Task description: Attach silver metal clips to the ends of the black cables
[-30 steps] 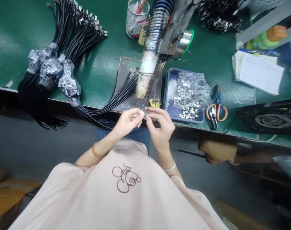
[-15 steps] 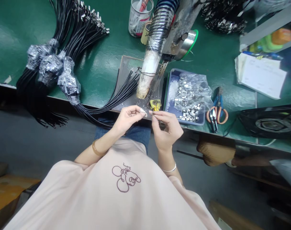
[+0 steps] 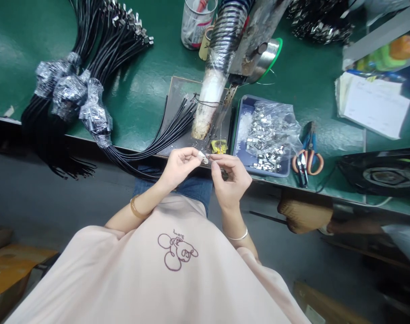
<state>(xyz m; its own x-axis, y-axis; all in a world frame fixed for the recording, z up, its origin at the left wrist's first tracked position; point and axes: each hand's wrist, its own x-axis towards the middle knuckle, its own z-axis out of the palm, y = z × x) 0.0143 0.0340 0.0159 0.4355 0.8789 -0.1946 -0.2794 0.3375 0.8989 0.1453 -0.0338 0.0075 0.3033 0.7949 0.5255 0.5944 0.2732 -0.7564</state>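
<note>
Over the bench edge, my left hand (image 3: 178,167) is closed in a pinch of thumb and forefinger. Something white (image 3: 202,157) shows at its fingertips; whether it is a finger wrap or a held piece I cannot make out. Facing it, my right hand (image 3: 231,179) also pinches at its fingertips, and what it grips is too small to name. The two sets of fingertips almost meet. Just beyond them lies a yellow piece (image 3: 219,146) on a dark board (image 3: 178,90). A bundle of black cables (image 3: 171,128) rests on that board, left of a taped white nozzle (image 3: 208,99).
A blue tray (image 3: 286,168) of small metal connectors (image 3: 265,155) stands right of the board, beside orange-handled pliers (image 3: 308,159). Above hangs a solder spool (image 3: 267,60). Wrapped cable bundles (image 3: 95,112) lie left; papers (image 3: 373,105) and a black fan-like device (image 3: 380,173) are right.
My right hand moved away to the right from the left, then came back toward it. My left hand shifted slightly. The view also moved a little.
</note>
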